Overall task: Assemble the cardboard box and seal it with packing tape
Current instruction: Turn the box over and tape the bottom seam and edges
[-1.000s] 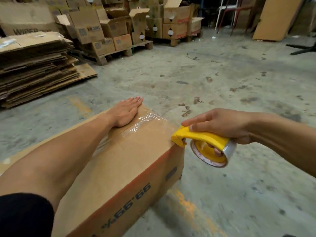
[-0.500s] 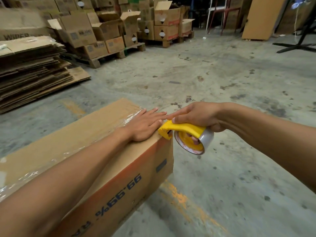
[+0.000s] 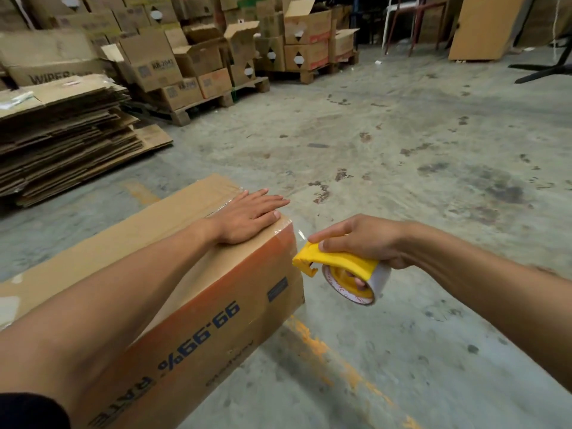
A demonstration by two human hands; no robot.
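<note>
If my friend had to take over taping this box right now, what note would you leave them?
Left hand: flat, pressing the clear packing tape onto the far end of the long brown cardboard box.
Right hand: gripping the yellow plastic tape dispenser, just off the box's end corner.
Done: box assembled on the concrete floor; tape runs along the top seam.
Left: bring the tape down over the end, cut it, smooth it. Whether it is already cut cannot be told.

Flattened cardboard stack [image 3: 62, 134] left; boxes on pallets [image 3: 201, 66] (some open) behind.
</note>
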